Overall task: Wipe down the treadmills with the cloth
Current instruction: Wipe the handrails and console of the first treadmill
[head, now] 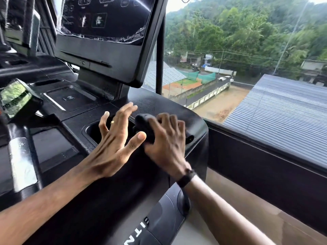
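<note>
Black plastic covers the whole treadmill console [159,103], and the dark cloth [144,126] sits bunched on its right-hand ledge, just beside the cup-holder recess [95,130]. The right hand [166,138] curls round the cloth and presses it to the surface; the left hand [116,137] hovers with fingers spread wide, holding nothing — it appears to be above the recess rather than on it. To do this pass well, I judge the cloth should be kept flat under the palm and drawn along the ledge to its rounded edge, then down into the recess. Smears on the screen [102,18] above suggest it needs attention too.
</note>
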